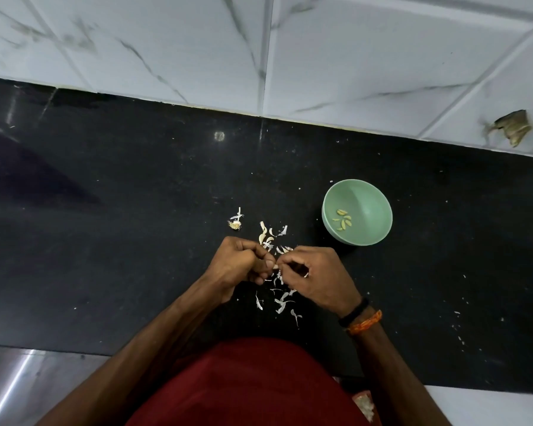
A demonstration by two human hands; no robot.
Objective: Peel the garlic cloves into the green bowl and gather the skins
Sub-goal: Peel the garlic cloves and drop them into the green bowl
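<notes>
my left hand (pixel 240 259) and right hand (pixel 313 273) pinch one garlic clove (pixel 275 267); it may slip and miss the green bowl (pixel 373 192) at two o'clock.

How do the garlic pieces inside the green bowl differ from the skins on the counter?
The peeled cloves are yellowish and plump; the garlic skins are white, thin and curled. The cloves lie together in the green bowl; the skins are scattered on the black counter around both hands.

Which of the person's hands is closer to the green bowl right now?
The right. The right hand works just below and to the left of the green bowl, close to its near rim. The left hand sits further left, beyond the right hand, with scattered garlic skins beneath both.
</notes>
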